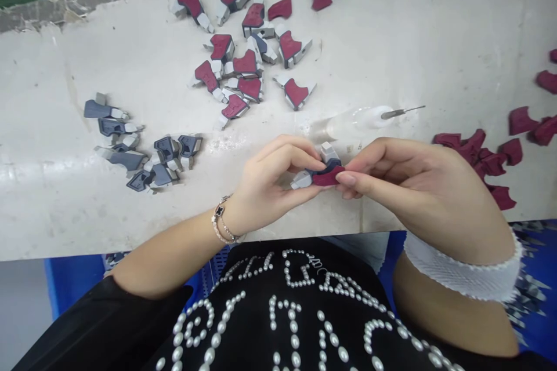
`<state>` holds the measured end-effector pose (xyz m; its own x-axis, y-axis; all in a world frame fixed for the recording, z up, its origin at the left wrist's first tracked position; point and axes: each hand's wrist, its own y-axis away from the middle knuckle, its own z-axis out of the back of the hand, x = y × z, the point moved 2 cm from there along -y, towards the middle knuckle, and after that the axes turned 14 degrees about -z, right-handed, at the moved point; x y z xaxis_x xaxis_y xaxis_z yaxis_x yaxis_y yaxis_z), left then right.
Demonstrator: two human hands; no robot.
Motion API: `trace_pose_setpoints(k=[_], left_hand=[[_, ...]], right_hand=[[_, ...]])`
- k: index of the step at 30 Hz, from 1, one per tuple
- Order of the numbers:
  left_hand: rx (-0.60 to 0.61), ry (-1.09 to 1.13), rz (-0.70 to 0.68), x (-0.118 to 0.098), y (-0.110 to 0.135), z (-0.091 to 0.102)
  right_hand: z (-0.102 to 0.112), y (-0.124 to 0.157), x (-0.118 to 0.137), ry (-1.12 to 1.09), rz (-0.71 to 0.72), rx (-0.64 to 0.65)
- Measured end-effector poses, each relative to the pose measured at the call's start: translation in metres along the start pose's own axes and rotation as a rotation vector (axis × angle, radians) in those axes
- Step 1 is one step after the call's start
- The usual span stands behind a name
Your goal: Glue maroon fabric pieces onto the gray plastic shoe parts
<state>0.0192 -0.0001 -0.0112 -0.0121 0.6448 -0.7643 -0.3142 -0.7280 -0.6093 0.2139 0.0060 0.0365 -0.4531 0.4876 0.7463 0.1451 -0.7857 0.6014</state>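
Plastic part (319, 174) over scuffed white table (435, 40)

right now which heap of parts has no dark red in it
The left heap: all grey and blue. The middle heap carries dark red covers on its parts; the right heap is only red covers.

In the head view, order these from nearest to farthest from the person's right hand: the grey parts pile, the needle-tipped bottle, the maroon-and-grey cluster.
1. The needle-tipped bottle, just beyond the right hand.
2. The maroon-and-grey cluster, farther back, centre.
3. The grey parts pile, far left.
That hand pinches a small part.
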Motion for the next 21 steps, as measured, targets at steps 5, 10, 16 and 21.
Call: trace_pose_setpoints(k=[5,10,16,21], left_hand=[[0.008,-0.030,-0.026,0.0019,-0.0008,0.0007],[0.014,-0.022,-0.052,0.0020,-0.0013,0.0008],[0.022,0.047,-0.028,0.0022,-0.0024,0.0009],[0.030,0.124,0.027,0.0017,-0.0026,0.0006]], right_hand=[[0.0028,0.0011,0.0018,-0.019,-0.012,-0.002],[0.0043,0.0025,0.0036,-0.011,-0.033,-0.003],[0.0066,0.0017,0.0013,0.017,-0.037,-0.004],[0.0057,-0.0021,0.0011,-0.029,-0.015,0.118]])
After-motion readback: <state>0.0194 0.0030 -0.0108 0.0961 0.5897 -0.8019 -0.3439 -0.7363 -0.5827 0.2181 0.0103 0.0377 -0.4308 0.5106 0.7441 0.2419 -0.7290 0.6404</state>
